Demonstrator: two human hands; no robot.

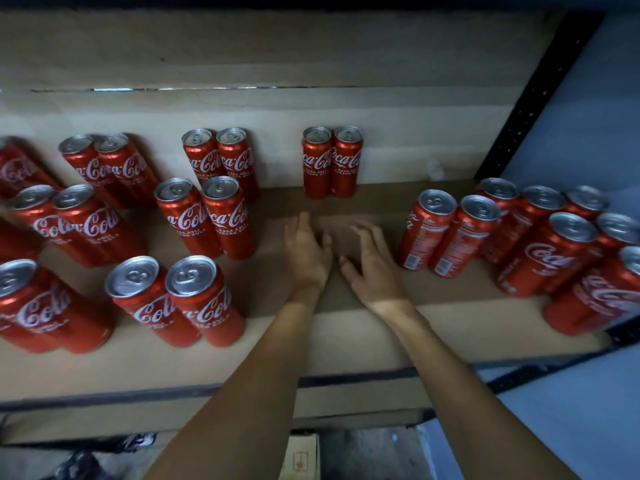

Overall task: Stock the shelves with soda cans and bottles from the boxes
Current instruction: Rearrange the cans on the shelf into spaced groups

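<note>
cans (pixel 331 162): slim red soda pairs, upright at the shelf (pixel 346 341) back edge
left hand (pixel 306 252): grip relaxed open, empty
right hand (pixel 372 265): grip fingers spread, empty

Open shelf (pixel 346 327) lane between cans (pixel 194 299)

You have about twenty-three red Coca-Cola cans (pixel 194 306) in view: some thirteen left, two far centre, roughly eight right.

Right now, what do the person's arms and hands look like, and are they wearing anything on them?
Both the left hand and right hand are bare: no gloves, watch or bracelet show. The left forearm and right forearm are uncovered too, with no sleeve in view.
</note>
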